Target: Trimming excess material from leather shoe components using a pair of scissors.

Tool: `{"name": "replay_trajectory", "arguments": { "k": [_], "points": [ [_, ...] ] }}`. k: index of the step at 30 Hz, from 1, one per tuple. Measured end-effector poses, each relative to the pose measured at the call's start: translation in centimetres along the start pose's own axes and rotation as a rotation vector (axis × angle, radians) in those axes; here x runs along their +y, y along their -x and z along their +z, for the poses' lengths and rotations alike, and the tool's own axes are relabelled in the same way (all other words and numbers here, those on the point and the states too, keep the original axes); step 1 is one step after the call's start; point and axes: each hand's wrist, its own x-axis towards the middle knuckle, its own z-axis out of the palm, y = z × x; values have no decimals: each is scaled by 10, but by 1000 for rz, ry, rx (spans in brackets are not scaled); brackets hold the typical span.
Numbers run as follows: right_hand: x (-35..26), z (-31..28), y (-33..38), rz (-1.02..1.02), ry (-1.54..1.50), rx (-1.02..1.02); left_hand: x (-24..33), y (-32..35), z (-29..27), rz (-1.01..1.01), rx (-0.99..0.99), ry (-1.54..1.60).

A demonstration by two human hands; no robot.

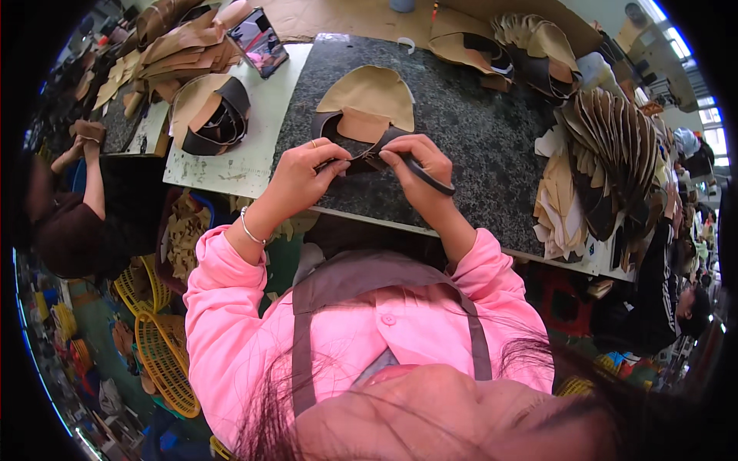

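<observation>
1. Nearest the wearer, both pink-sleeved forearms rise from the lower edge and meet over the dark speckled stone slab (477, 138) set on the bench.
2. The left hand (301, 175) pinches the dark brown curved leather shoe-upper piece (369, 150) at its near edge, thumb and forefinger clenched on the seam; a ring and a bracelet show on this hand and wrist.
3. The right hand (415, 165) holds the same piece just beside the left, fingers curled, its grip closed on the leather's dark strap, which trails off past the wrist.
4. To do this well, I judge the two pinches should stay close together, so the edge folds evenly against the slab.
5. The piece lies at the slab's near-left part, its tan lining (369, 96) spread flat beyond the hands.
6. Farther off, at the slab's right, stands a fanned stack of brown and tan cut leather pieces (615, 154).
</observation>
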Motion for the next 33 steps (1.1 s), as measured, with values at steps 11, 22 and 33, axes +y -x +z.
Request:
{"name": "replay_trajectory", "arguments": {
  "k": [11, 22, 33],
  "points": [
    [-3, 15, -2, -75, 28, -79, 5, -11, 4, 285, 47, -527],
    [3, 29, 11, 35, 11, -219, 4, 21, -3, 8, -226, -437],
    [6, 36, 27, -65, 45, -344, -1, 58, 9, -316, -244, 10]
  ]
}}
